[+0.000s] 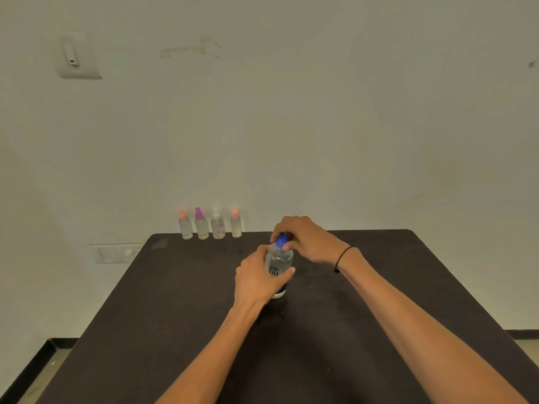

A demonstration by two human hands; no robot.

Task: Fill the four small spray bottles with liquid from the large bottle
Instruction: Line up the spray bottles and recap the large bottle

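Note:
A large clear bottle (279, 259) with a blue cap (281, 240) stands upright near the middle of the dark table (180, 301). My left hand (256, 279) grips its body from the left. My right hand (306, 239) reaches over from the right, its fingers curled round the blue cap. At the table's far edge stand several small spray bottles in a row against the wall: one with an orange top (185, 225), one with a purple top (201, 224), one with a white top (217, 225), and another with an orange top (235, 224).
A pale wall rises right behind the table, with a switch plate (77, 55) high at the left and a socket plate (115, 253) low at the left. The floor shows past the table's left and right edges.

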